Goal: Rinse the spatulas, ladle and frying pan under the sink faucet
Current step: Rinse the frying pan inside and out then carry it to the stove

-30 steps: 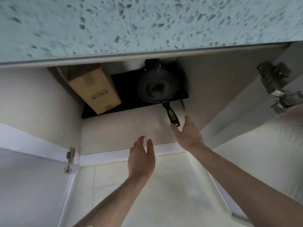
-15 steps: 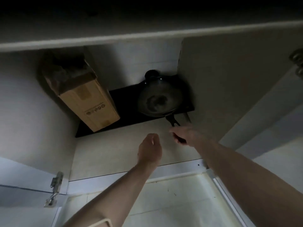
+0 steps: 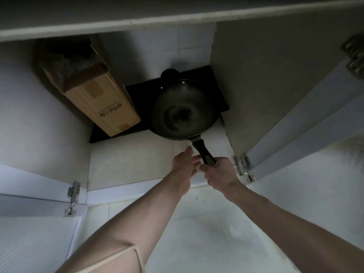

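Note:
A black frying pan (image 3: 184, 108) sits inside a low open cabinet, partly over a black mat (image 3: 136, 97). Its black handle (image 3: 202, 151) points toward me. My right hand (image 3: 221, 171) grips the end of that handle. My left hand (image 3: 184, 162) reaches in beside it with straight fingers, just left of the handle, holding nothing. No spatulas, ladle or faucet are in view.
A long cardboard box (image 3: 102, 103) leans at the cabinet's left, close to the pan. A round dark object (image 3: 169, 73) sits behind the pan. The cabinet's top edge (image 3: 177, 20) hangs overhead. Open white doors with hinges (image 3: 243, 164) flank the opening. Pale floor lies below.
My right hand has closed round the pan handle and drawn the pan forward off the mat toward me. My left hand has opened and moved right, next to the handle. The view has moved closer.

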A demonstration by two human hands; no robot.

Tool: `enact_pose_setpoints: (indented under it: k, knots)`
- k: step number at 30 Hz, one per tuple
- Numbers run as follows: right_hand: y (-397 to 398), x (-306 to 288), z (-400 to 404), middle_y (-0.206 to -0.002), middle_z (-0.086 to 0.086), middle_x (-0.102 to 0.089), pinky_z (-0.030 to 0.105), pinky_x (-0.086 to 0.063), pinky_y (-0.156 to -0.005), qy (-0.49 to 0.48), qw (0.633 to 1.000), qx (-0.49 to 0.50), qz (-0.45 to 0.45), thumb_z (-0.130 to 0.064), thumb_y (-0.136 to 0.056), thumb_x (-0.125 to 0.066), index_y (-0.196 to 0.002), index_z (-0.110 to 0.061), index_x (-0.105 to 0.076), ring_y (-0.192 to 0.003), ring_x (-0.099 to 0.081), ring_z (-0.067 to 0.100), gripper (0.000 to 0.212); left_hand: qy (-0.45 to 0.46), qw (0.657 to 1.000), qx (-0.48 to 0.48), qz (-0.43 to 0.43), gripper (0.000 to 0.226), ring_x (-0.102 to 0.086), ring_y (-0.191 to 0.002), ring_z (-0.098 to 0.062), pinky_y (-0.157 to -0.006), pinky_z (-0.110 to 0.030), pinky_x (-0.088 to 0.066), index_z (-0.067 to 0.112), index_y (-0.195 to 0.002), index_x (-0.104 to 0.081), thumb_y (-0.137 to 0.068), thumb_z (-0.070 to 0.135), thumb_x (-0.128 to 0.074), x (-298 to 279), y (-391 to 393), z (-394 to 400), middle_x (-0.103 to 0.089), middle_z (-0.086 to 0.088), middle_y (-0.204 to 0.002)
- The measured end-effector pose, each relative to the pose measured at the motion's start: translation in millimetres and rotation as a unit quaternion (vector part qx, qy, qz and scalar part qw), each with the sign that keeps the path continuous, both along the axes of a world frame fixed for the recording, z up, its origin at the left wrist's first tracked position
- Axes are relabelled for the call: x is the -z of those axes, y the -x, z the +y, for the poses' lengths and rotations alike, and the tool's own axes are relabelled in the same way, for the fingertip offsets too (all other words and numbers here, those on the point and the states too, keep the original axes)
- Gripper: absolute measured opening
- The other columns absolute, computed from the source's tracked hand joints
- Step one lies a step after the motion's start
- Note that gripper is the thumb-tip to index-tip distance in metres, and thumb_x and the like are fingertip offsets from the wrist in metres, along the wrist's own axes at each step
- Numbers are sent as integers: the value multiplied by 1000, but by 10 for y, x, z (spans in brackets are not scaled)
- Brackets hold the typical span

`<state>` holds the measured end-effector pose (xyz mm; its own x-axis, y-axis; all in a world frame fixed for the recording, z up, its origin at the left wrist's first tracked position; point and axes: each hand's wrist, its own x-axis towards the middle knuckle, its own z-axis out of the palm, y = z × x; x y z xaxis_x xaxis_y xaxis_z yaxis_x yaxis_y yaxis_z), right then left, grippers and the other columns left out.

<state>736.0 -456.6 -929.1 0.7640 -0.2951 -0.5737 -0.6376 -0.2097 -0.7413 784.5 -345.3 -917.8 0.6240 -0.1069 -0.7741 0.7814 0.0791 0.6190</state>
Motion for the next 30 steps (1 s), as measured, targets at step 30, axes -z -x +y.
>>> enact_pose_setpoints:
  k: [30]
  knots:
    - [3726,-3326,996,-54,0,-52,37,-38,-49,-90,995,-29,36,-34,-106,-48,-85,-24,-56,-48,-44,20,25,120,977,-6,176,30,-48,-59,-21,-73,-36,-40,15,-85,-42,-110,32,-41,-2839,3358,752,-46,-3,-67]
